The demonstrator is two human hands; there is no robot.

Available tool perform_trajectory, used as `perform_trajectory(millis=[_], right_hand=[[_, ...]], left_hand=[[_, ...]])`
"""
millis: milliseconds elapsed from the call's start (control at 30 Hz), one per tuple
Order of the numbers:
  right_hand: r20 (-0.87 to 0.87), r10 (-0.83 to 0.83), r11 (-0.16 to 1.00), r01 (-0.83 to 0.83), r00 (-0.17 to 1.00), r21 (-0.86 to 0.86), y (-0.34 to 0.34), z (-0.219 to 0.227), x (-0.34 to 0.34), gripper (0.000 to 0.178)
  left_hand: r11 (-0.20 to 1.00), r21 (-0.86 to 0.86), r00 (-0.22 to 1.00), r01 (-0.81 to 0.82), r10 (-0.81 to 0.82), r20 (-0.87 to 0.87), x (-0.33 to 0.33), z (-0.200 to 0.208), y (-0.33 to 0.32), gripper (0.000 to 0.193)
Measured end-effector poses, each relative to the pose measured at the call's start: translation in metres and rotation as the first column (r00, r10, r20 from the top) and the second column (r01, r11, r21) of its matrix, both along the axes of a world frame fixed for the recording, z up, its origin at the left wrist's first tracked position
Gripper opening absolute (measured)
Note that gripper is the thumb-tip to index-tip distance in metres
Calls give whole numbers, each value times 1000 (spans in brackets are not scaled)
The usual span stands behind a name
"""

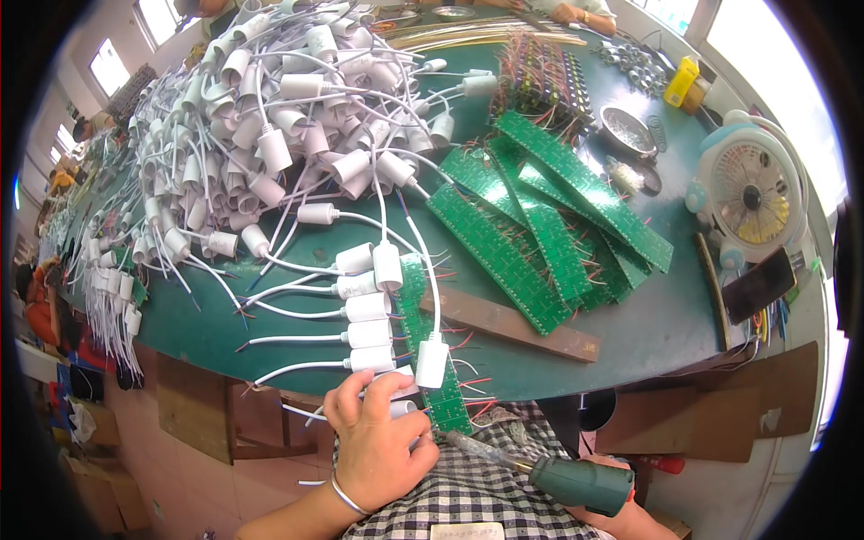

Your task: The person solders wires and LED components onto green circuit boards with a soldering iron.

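At the table's near edge lies a narrow green circuit board (447, 403), with red and white wires along its right side. Several white lamp sockets (368, 308) with white cables form a column along its left side. My left hand (382, 454) is closed at the lower end of that column, its fingers on a white lamp socket (402, 409) beside the board. My right hand (601, 520) is wrapped round a dark green soldering gun (576, 483), which partly hides it. The gun's metal tip points left, close to the board's lower end; whether it touches is unclear.
A large heap of white sockets (270, 135) covers the table's left side. Green boards (549, 243) lie stacked to the right, above a brown bar (504, 324). Farther right stand a metal bowl (627, 130), a fan (751, 193) and a phone (760, 286). Another person's hand (569, 13) shows at the far side.
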State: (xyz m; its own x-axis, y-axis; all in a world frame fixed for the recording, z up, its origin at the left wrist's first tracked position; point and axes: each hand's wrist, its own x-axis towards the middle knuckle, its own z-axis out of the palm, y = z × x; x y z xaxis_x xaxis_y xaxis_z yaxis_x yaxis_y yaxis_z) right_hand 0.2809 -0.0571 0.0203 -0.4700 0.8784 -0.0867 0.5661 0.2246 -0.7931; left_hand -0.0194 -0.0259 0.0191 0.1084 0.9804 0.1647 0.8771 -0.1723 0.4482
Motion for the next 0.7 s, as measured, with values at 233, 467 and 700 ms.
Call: perform_trajectory(millis=[233, 467, 700], right_hand=[[-82, -94, 980, 78, 992, -186, -6, -5, 3, 35], [-153, -79, 967, 39, 985, -250, -3, -3, -1, 30], [-30, -29, 993, 26, 999, -114, -6, -5, 3, 32]], left_hand=[[999, -12, 999, 30, -30, -43, -1, 0, 1, 8], [999, -19, 999, 34, -35, -38, -2, 1, 2, 8], [999, -9, 998, 41, -41, -41, -1, 2, 3, 8]])
